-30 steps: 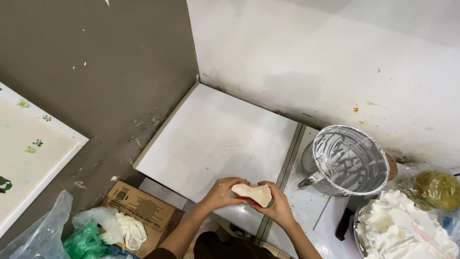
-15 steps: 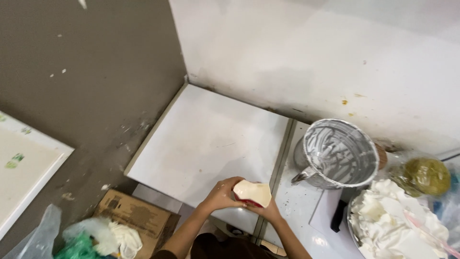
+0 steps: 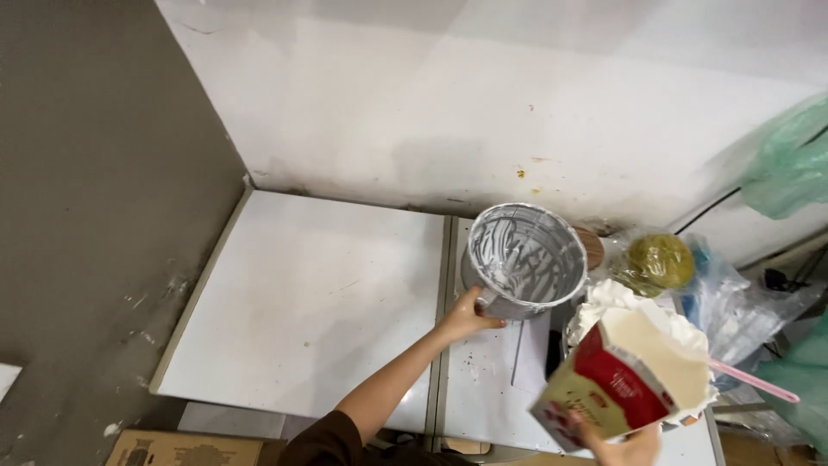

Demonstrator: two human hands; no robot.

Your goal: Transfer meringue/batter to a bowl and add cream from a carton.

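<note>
My left hand (image 3: 468,314) grips the short handle of a metal saucepan (image 3: 524,257) smeared inside with white streaks; the pan stands on the right white board (image 3: 483,388). At the bottom right, my right hand (image 3: 623,445) holds a red and cream carton (image 3: 628,380), tilted, with its open top turned towards the camera. The carton hangs in front of a bowl heaped with white cream (image 3: 614,299), just right of the pan.
A larger white board (image 3: 310,293) lies left of the pan, against the white wall. A pink spatula (image 3: 752,383) sticks out of the cream bowl. A clear bag with a yellow-green lump (image 3: 659,261), green plastic (image 3: 787,164) and a cardboard box (image 3: 181,449) lie around.
Both hands held a pale flat lump before; now it is out of sight. My left hand has gone to the pan handle and my right holds the carton. The view swung right.
</note>
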